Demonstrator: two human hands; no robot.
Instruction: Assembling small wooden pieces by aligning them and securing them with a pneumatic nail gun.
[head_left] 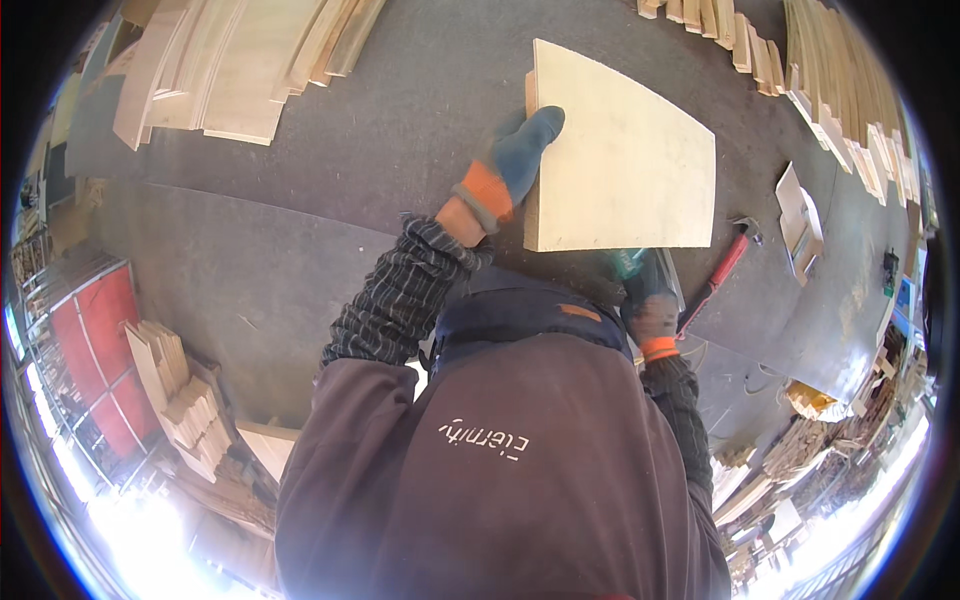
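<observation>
A pale wooden board assembly (625, 155) with one curved edge stands over the dark worktable, its thick left side showing. My left hand (522, 158), in a blue-grey glove with an orange cuff, is closed on that left side, thumb over the top face. Just below the board's near edge, my right hand (650, 305), gloved too, is wrapped round a teal tool with a metal strip (628, 262), which looks like a nail gun. The board hides its front part. To the right of that hand lies a hammer (722, 265) with a red handle.
Several wooden panels (215, 75) are stacked at the far left, and rows of wood pieces (840, 85) stand at the far right. A small wooden piece (798, 222) lies right of the hammer. More stacked wood (185, 400) sits at the near left beside a red panel (100, 320).
</observation>
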